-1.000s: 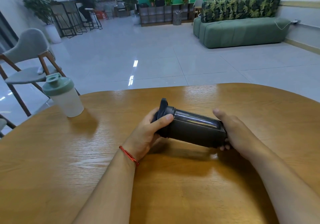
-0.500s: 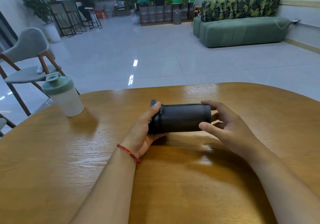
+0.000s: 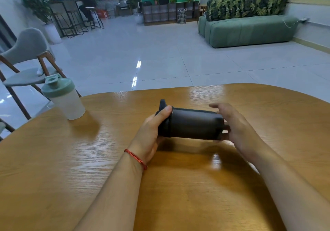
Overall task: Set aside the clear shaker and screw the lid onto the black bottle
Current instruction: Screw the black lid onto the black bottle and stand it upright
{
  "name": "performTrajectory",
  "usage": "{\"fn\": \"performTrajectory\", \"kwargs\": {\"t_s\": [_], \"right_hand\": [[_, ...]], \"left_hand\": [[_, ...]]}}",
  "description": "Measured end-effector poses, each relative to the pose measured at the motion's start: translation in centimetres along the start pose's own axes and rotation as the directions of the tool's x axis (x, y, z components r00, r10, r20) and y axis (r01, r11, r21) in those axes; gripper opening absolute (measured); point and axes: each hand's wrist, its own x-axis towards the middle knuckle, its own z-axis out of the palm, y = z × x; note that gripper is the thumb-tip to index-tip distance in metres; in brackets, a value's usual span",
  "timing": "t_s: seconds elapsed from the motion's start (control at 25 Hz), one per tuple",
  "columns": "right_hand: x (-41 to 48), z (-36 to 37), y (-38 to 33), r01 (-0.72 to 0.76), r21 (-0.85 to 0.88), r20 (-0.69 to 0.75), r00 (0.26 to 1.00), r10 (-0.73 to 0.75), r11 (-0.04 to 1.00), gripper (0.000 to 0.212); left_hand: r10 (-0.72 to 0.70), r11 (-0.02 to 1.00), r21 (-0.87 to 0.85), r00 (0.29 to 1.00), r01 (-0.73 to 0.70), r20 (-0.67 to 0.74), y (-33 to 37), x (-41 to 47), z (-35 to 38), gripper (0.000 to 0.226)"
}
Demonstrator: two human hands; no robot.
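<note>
The black bottle (image 3: 193, 126) lies sideways just above the wooden table (image 3: 178, 186), lid end to the left. My left hand (image 3: 151, 132) is closed around the black lid (image 3: 163, 121), thumb on top. My right hand (image 3: 235, 125) cups the bottle's base, its fingers spread along the end; a firm grip there is unclear. The clear shaker (image 3: 65, 98) with a pale green lid stands upright at the table's far left, apart from both hands.
A grey chair (image 3: 26, 60) with wooden legs stands beyond the table's left edge. A green sofa (image 3: 250, 28) sits far right across the tiled floor. People sit in the background by a counter and behind the sofa.
The bottle has tipped and turned between my hands over the last second. My right hand shifted from gripping the side to cupping the base. The shaker stayed put.
</note>
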Motion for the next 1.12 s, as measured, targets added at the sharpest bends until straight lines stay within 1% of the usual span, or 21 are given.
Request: {"fn": "performTrajectory", "kwargs": {"t_s": [0.04,0.08,0.12,0.16,0.2,0.24,0.4,0.48,0.56,0.64,0.72,0.8,0.92,1.04,1.12], "right_hand": [[-0.2,0.0,0.0,0.097,-0.062,0.021,0.995,-0.096,0.993,0.051],[-0.4,0.0,0.1,0.181,-0.175,0.061,0.983,-0.173,0.968,0.059],[-0.5,-0.1,0.6,0.246,-0.31,0.1,0.969,-0.226,0.918,0.072],[-0.4,-0.1,1.1,0.29,-0.407,0.13,0.957,-0.26,0.866,0.083],[-0.3,0.0,1.4,0.319,-0.457,0.142,0.948,-0.286,0.83,0.089],[-0.3,0.1,1.6,0.334,-0.486,0.142,0.942,-0.304,0.808,0.089],[-0.3,0.0,1.2,0.364,-0.541,0.11,0.924,-0.366,0.758,0.08],[-0.3,0.0,1.1,0.379,-0.522,0.082,0.914,-0.398,0.764,0.072],[-0.4,0.1,0.8,0.338,-0.447,0.019,0.929,-0.369,0.828,0.057],[-0.4,0.4,0.5,0.235,-0.318,-0.033,0.965,-0.258,0.919,0.05],[-0.4,0.6,0.3,0.138,-0.151,-0.031,0.989,-0.144,0.979,0.056],[-0.5,0.7,-0.1,0.094,-0.051,-0.029,0.995,-0.096,0.994,0.062],[-0.6,0.6,-0.2,0.091,-0.009,-0.038,0.995,-0.091,0.996,0.058],[-0.6,0.6,-0.1,0.071,0.065,-0.01,0.997,-0.071,0.995,0.056],[-0.6,0.9,-0.1,0.07,0.075,0.008,0.997,-0.071,0.995,0.055]], "left_hand": [[-0.028,0.999,-0.03,0.999,0.027,-0.039,0.3,-0.1,0.2,0.038],[-0.054,0.997,-0.059,0.996,0.05,-0.065,0.6,-0.1,0.2,0.034],[-0.073,0.994,-0.081,0.994,0.066,-0.079,0.8,-0.2,0.2,0.032],[-0.089,0.993,-0.091,0.992,0.081,-0.087,0.9,-0.1,0.0,0.032],[-0.1,0.992,-0.09,0.991,0.092,-0.089,1.0,-0.2,-0.1,0.033],[-0.105,0.991,-0.087,0.991,0.098,-0.084,0.9,-0.1,-0.4,0.034],[-0.104,0.992,-0.081,0.992,0.098,-0.071,0.6,-0.1,-0.5,0.036],[-0.1,0.992,-0.082,0.993,0.095,-0.059,0.5,-0.1,-0.4,0.034],[-0.089,0.995,-0.058,0.995,0.086,-0.043,0.3,-0.1,-0.4,0.034],[-0.032,0.999,-0.004,0.999,0.032,-0.023,-0.1,0.1,-0.2,0.041],[0.041,0.998,0.039,0.999,-0.041,-0.015,-0.4,0.1,0.0,0.049],[0.095,0.995,0.043,0.995,-0.095,-0.011,-0.8,0.1,-0.1,0.052],[0.149,0.986,0.073,0.989,-0.148,-0.009,-1.5,0.3,-0.4,0.061],[0.226,0.964,0.146,0.974,-0.223,-0.002,-1.6,0.0,-0.6,0.067],[0.259,0.947,0.197,0.966,-0.254,-0.003,-1.6,-0.3,-0.5,0.068]]}}
